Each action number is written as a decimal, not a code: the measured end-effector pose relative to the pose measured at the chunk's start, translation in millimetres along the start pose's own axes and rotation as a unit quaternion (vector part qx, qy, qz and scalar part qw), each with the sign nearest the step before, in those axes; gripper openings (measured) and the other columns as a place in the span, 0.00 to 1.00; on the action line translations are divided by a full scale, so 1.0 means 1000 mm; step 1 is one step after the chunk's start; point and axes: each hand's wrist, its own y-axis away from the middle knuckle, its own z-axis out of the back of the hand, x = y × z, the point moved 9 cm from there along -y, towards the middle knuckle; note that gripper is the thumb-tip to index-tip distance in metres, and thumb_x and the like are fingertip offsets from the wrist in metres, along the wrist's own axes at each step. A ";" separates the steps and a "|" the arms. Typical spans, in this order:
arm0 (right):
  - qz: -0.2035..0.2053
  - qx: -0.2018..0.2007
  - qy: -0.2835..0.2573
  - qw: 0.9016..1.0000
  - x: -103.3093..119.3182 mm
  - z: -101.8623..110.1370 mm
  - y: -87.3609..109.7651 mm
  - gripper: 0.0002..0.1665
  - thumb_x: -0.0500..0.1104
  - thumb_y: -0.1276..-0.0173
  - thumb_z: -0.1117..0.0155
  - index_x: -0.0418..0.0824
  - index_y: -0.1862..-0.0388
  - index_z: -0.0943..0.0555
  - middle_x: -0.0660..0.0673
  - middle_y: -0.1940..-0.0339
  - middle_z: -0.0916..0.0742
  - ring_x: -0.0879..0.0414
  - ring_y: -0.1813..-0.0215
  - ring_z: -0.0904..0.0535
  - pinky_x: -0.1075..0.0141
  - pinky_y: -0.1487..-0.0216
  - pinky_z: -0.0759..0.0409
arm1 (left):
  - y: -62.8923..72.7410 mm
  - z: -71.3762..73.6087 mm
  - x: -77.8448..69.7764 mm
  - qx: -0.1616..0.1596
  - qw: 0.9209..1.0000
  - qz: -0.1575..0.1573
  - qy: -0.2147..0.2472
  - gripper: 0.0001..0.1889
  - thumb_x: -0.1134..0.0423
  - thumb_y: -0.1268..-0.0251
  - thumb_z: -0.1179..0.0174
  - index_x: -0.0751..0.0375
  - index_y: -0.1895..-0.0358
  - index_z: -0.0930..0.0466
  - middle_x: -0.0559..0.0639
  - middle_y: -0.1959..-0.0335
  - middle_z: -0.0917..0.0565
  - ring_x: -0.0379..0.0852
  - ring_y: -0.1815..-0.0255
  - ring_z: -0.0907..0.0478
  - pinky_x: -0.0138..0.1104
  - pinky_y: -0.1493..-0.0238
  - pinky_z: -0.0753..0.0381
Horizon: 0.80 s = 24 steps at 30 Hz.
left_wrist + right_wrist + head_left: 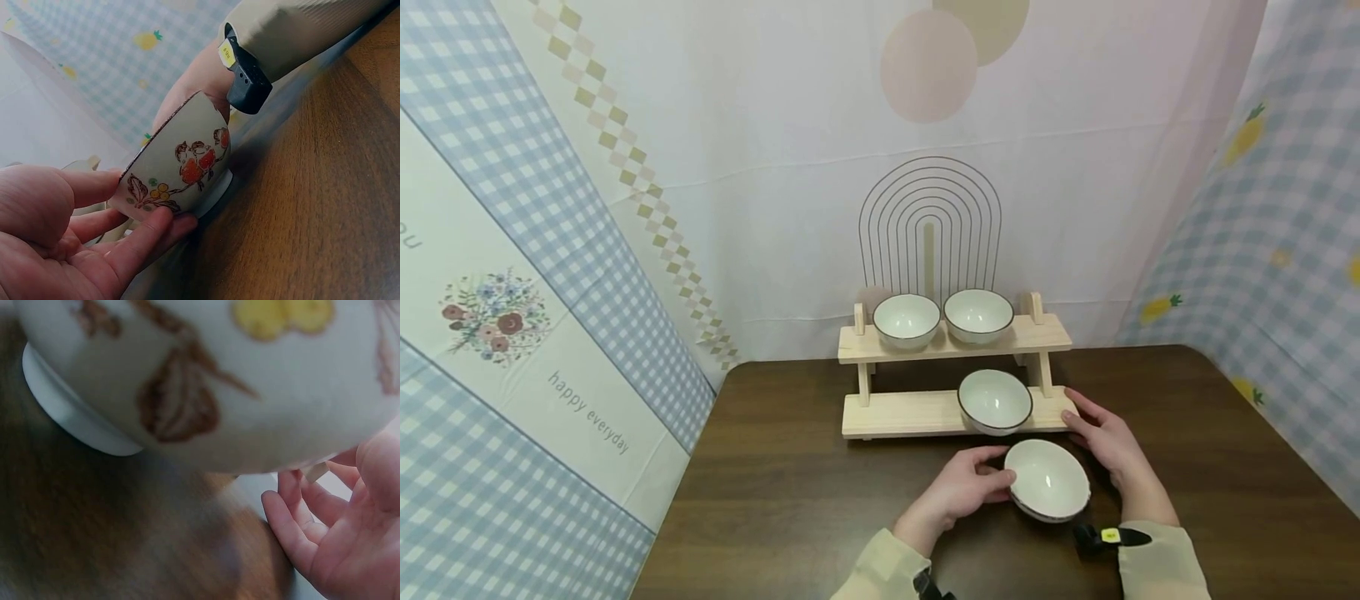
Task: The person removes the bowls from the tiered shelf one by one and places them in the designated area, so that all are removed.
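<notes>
My left hand (966, 487) pinches the left side of a white bowl (1047, 479), thumb at the rim and fingers underneath. In the left wrist view this bowl (181, 159) is tilted and shows painted red birds, leaves and yellow berries. My right hand (1108, 442) holds the right end of a two-tier wooden display shelf (902, 414), thumb and fingers about its lower board. The bowl's side covers part of that hand (350, 519) in the right wrist view. Another bowl (995, 402) sits on the lower board, right of its middle.
Two more dark-rimmed white bowls stand side by side on the upper board, a left one (907, 320) and a right one (978, 315). The shelf stands near the back of a brown wooden table (775, 500). Patterned cloth (790, 250) hangs behind and at both sides.
</notes>
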 end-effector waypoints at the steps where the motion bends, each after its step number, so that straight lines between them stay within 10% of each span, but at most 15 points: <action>1: -0.001 -0.001 0.000 1.000 0.000 0.000 0.000 0.42 0.58 0.15 0.43 0.47 0.11 0.44 0.31 0.12 0.45 0.34 0.18 0.37 0.53 0.30 0.20 | 0.000 0.000 0.000 0.000 1.000 -0.001 0.000 0.24 0.73 0.25 0.36 0.71 0.28 0.24 0.55 0.58 0.13 0.53 0.57 0.10 0.42 0.50 0.09; 24: 0.009 -0.005 -0.004 1.000 0.003 0.001 0.004 0.42 0.57 0.15 0.42 0.47 0.11 0.43 0.32 0.12 0.43 0.36 0.20 0.34 0.70 0.42 0.15 | 0.002 0.005 -0.004 0.033 0.999 0.016 -0.022 0.24 0.67 0.21 0.37 0.72 0.28 0.26 0.57 0.55 0.10 0.60 0.54 0.10 0.45 0.48 0.09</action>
